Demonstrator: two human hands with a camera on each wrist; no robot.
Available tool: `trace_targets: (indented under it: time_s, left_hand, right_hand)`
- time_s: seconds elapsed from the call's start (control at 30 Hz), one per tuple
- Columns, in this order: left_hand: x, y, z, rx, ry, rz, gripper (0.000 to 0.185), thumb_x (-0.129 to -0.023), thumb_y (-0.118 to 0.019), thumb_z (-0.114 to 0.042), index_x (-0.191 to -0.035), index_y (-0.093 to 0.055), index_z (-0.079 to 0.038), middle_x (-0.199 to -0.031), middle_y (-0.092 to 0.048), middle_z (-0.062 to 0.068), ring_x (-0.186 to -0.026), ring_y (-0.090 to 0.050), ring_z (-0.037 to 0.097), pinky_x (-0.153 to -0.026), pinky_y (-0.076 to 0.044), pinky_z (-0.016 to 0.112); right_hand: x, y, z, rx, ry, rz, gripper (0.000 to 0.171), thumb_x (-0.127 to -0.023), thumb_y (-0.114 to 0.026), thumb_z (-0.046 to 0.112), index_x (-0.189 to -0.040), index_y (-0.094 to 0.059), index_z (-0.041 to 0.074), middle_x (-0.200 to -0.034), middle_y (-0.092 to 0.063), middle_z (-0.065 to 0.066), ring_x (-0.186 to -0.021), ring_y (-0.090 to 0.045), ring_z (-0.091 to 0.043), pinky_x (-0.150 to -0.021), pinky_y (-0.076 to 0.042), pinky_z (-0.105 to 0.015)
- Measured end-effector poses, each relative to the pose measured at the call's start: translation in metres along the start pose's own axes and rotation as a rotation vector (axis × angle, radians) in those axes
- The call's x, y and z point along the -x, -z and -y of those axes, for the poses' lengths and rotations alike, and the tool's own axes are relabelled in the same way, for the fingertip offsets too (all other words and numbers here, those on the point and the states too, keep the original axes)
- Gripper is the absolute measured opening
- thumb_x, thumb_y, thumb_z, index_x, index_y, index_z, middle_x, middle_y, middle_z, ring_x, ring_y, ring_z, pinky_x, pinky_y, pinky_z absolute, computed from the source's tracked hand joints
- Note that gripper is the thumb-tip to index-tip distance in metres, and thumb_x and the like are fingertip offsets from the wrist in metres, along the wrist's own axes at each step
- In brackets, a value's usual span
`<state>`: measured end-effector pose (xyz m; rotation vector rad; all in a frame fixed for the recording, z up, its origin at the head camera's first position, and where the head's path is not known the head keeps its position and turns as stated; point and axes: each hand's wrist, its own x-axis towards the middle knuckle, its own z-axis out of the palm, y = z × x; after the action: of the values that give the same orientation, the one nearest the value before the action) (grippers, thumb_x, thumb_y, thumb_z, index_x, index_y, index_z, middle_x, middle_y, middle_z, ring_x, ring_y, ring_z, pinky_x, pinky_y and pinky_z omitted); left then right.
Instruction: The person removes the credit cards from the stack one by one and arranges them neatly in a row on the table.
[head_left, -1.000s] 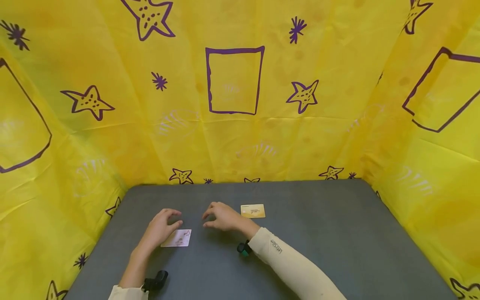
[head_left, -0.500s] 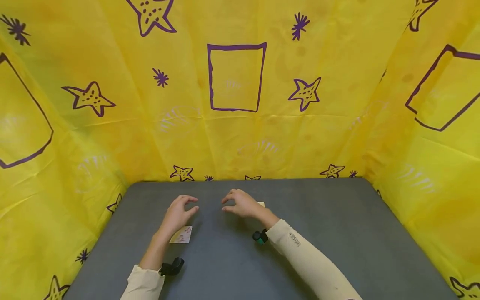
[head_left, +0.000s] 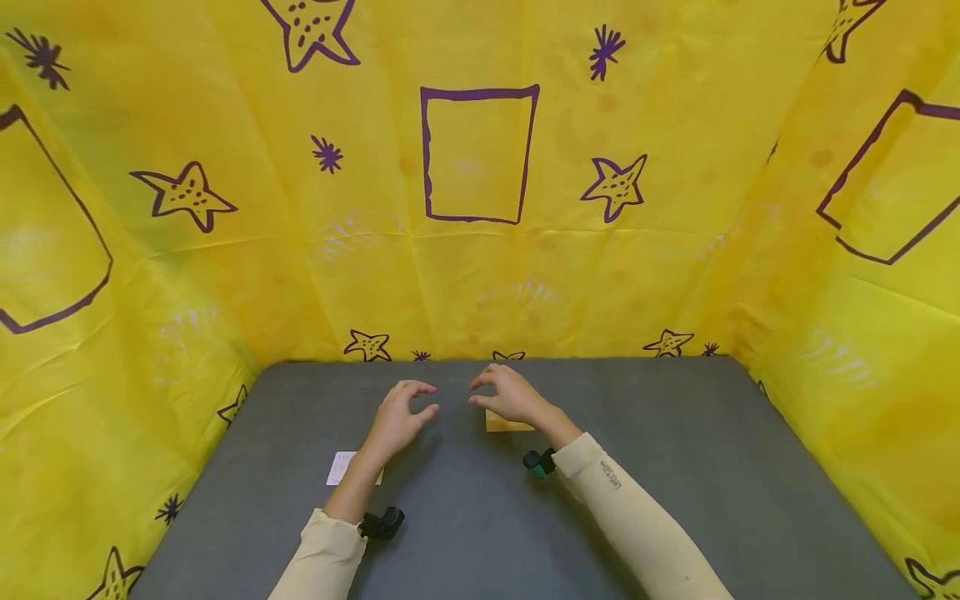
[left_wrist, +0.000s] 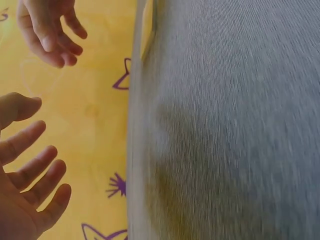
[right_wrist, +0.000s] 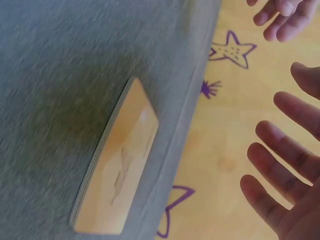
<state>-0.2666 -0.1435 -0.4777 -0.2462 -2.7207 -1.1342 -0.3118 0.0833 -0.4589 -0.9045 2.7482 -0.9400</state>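
Note:
Both hands hover over the far middle of the grey table [head_left: 675,467], facing each other and holding nothing. My left hand [head_left: 405,410] has loosely curved fingers; its palm and fingers [left_wrist: 30,170] show in the left wrist view. My right hand [head_left: 504,393] is equally relaxed and hangs just above a stack of yellow cards [head_left: 504,425], which lies flat near the table's far edge [right_wrist: 120,175]. A single white card [head_left: 341,468] with faint pink marks lies on the table, partly under my left forearm.
Yellow sheeting with purple stars and rectangles [head_left: 480,154] walls the table at the back and on both sides. Small black devices sit on the left wrist [head_left: 381,523] and right wrist [head_left: 537,462].
Both hands have moved forward and to the right, away from me. The left hand has left the white card behind; the right hand now hangs over the yellow stack.

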Motion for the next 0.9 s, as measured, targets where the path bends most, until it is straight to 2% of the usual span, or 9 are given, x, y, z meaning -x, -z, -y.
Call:
trace_targets:
  time_s: [0.17, 0.57, 0.73, 0.9]
  left_hand:
    - [-0.004, -0.013, -0.007, 0.025, -0.028, 0.015, 0.031, -0.085, -0.074, -0.017, -0.113, -0.069, -0.007, -0.120, -0.062, 0.013, -0.116, -0.056, 0.033, -0.100, -0.043, 0.054]
    - [-0.014, -0.040, -0.018, 0.053, -0.079, 0.102, 0.033, -0.085, -0.074, -0.018, -0.114, -0.067, -0.005, -0.122, -0.060, 0.015, -0.118, -0.055, 0.035, -0.099, -0.043, 0.056]
    - [-0.019, -0.050, -0.020, 0.055, -0.077, 0.134, 0.036, -0.085, -0.074, -0.020, -0.117, -0.066, -0.005, -0.124, -0.060, 0.015, -0.119, -0.054, 0.036, -0.099, -0.043, 0.055]
    - [-0.019, -0.059, -0.018, 0.027, -0.060, 0.181, 0.038, -0.086, -0.074, -0.022, -0.119, -0.065, -0.005, -0.128, -0.059, 0.016, -0.122, -0.053, 0.037, -0.103, -0.041, 0.054]
  right_hand:
    - [0.010, 0.002, -0.011, 0.012, -0.034, -0.036, 0.029, -0.094, -0.065, 0.026, -0.115, -0.070, 0.007, -0.117, -0.060, -0.011, -0.110, -0.057, -0.034, -0.092, -0.047, -0.048]
    - [0.030, 0.006, -0.030, 0.048, -0.076, -0.099, 0.030, -0.092, -0.068, 0.024, -0.115, -0.070, 0.004, -0.117, -0.060, -0.012, -0.110, -0.057, -0.034, -0.093, -0.047, -0.050]
    - [0.036, 0.005, -0.040, 0.062, -0.091, -0.116, 0.030, -0.091, -0.068, 0.024, -0.115, -0.069, 0.004, -0.118, -0.060, -0.013, -0.110, -0.057, -0.032, -0.093, -0.047, -0.051]
    - [0.041, 0.000, -0.051, 0.063, -0.103, -0.094, 0.036, -0.090, -0.070, 0.026, -0.117, -0.068, 0.003, -0.122, -0.060, -0.017, -0.113, -0.057, -0.035, -0.095, -0.046, -0.053]
